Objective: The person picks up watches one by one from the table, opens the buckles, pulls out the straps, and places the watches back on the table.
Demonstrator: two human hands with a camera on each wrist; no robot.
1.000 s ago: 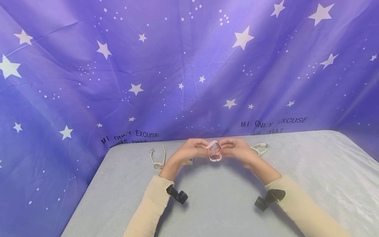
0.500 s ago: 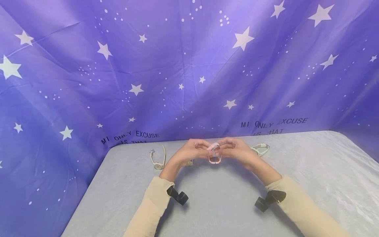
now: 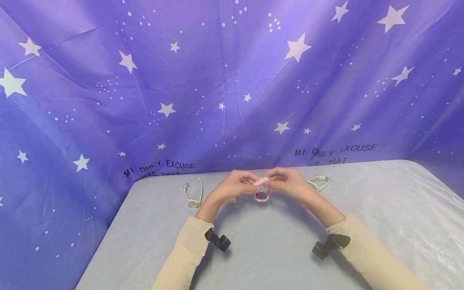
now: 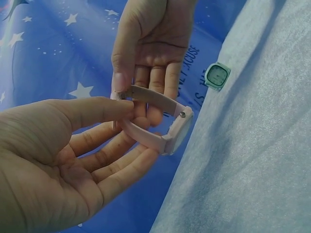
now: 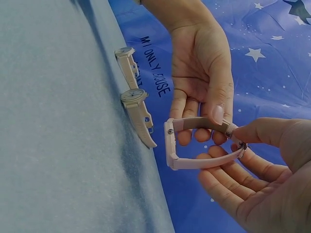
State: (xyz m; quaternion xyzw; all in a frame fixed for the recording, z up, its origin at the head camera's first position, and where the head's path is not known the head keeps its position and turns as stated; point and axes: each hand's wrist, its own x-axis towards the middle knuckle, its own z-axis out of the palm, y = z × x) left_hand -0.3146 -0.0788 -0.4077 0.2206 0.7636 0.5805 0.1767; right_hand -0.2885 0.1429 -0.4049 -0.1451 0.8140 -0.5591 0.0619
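A pink wristwatch [image 3: 262, 197] hangs between my two hands above the far part of the table, its strap joined into a loop. My left hand [image 3: 235, 183] pinches the strap near the buckle end between thumb and fingers. From the other side, my right hand [image 3: 288, 182] pinches the strap by the buckle too. In the left wrist view the watch case [image 4: 180, 128] points away from the fingers, toward the table. The right wrist view shows the metal buckle [image 5: 242, 145] beside the right thumb, with the strap end overlapping there.
On the grey cloth-covered table [image 3: 268, 249], a cream watch [image 3: 194, 201] lies left of the hands. Another beige watch [image 5: 134, 99] is partly hidden behind the left hand in the head view. A pale green watch [image 3: 319, 182] lies right. A purple starred curtain [image 3: 224, 80] hangs behind.
The pink watch has tilted and sunk slightly between the hands, its buckle end now facing more toward the head camera. My fingers have shifted a little on the strap; the arms stay almost still.
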